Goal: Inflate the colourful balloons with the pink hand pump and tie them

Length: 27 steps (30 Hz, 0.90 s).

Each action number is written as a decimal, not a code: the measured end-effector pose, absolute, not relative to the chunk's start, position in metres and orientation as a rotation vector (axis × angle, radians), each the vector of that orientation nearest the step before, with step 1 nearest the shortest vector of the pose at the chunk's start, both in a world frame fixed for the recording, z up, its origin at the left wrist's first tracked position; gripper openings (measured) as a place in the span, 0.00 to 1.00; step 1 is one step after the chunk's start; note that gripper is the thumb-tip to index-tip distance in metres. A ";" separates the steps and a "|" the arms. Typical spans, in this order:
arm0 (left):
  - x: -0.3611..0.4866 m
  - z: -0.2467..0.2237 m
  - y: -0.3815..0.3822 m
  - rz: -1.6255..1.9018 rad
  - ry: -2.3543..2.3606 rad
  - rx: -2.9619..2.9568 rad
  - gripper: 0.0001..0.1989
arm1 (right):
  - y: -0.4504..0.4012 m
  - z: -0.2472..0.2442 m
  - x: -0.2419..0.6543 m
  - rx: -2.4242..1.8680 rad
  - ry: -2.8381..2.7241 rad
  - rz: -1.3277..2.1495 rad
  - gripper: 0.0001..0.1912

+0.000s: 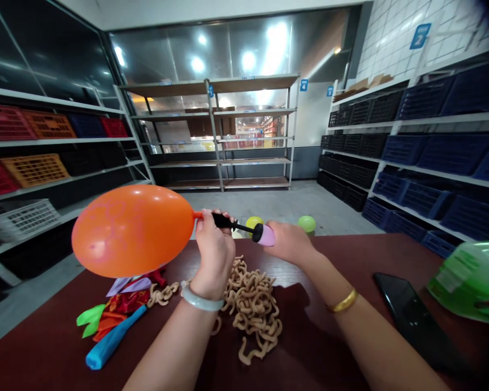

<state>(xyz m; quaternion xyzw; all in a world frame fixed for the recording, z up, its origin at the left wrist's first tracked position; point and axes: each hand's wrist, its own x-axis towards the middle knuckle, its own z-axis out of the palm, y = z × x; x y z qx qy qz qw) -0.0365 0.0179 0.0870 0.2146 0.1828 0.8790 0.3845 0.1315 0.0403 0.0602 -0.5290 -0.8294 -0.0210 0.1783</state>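
An inflated orange balloon sticks out to the left, its neck over the nozzle of a hand balloon pump. My left hand is closed around the balloon's neck and the pump's black nozzle end. My right hand grips the pump's lilac end, and a black rod shows between the two hands. Below them on the table lies a pile of beige rubber-like curls. Left of the pile are several limp balloons, among them a blue one and a green one.
A black phone and a green plastic container are on the right of the dark red table. Beyond the table, a light green balloon and a yellow balloon show. Racks with crates line both sides.
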 end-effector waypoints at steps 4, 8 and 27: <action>-0.066 0.096 0.023 2.300 0.481 0.488 0.08 | 0.053 0.058 0.149 -1.506 -2.383 -0.053 0.20; -0.076 0.098 0.026 2.322 0.461 0.500 0.08 | 0.055 0.060 0.157 -1.524 -2.385 -0.102 0.17; -0.010 0.072 0.016 2.159 0.427 0.600 0.15 | 0.035 0.069 0.133 -1.484 -2.373 -0.085 0.18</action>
